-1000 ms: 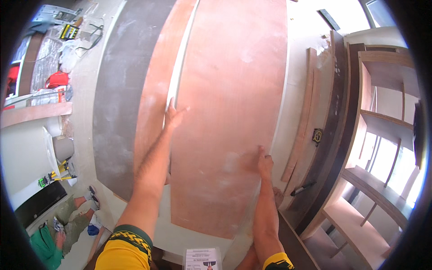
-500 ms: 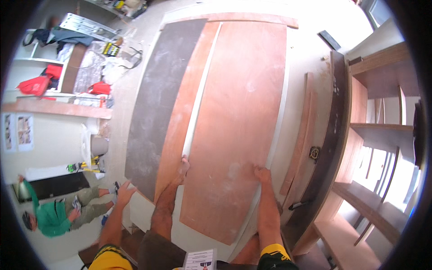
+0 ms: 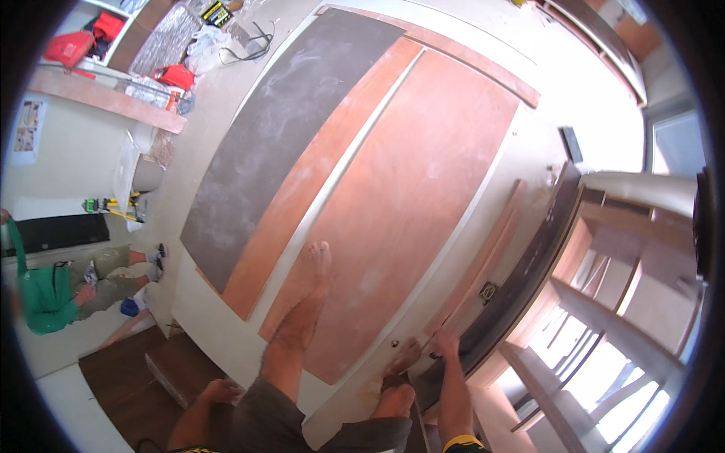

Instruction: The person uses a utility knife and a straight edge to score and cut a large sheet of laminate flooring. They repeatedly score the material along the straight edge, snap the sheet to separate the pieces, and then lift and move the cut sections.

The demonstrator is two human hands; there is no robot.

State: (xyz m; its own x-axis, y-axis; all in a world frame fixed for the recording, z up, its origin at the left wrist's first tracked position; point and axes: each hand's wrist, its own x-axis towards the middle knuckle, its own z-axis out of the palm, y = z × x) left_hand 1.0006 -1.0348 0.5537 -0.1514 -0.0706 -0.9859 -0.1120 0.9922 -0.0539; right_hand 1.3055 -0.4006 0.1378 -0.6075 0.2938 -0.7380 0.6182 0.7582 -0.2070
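My right hand (image 3: 447, 343) is low beside the right-hand board strips, its fingers closed on a slim black tool (image 3: 436, 355) whose kind is too small to make out. My left hand (image 3: 220, 392) hangs beside my left thigh, close to a dark brown board (image 3: 113, 381); its loosely bent fingers hold nothing visible. One bare foot (image 3: 316, 260) stands on the reddish-brown wood panel (image 3: 423, 158). Left of that panel lie a narrower orange-brown strip (image 3: 302, 177) and a dark grey panel (image 3: 279, 113), with a pale gap between strip and panel.
A tape measure (image 3: 488, 291) sits by wooden strips (image 3: 483, 249) at right, beside an open shelf unit (image 3: 596, 283). A person in green (image 3: 53, 294) sits at left. Red bags (image 3: 69, 47) and a black cable (image 3: 253, 44) lie at upper left.
My right hand has left the reddish panel's edge and taken hold of the black tool. My left hand has drawn back from the grey panel's corner. My foot now rests on the reddish panel; the view has turned.
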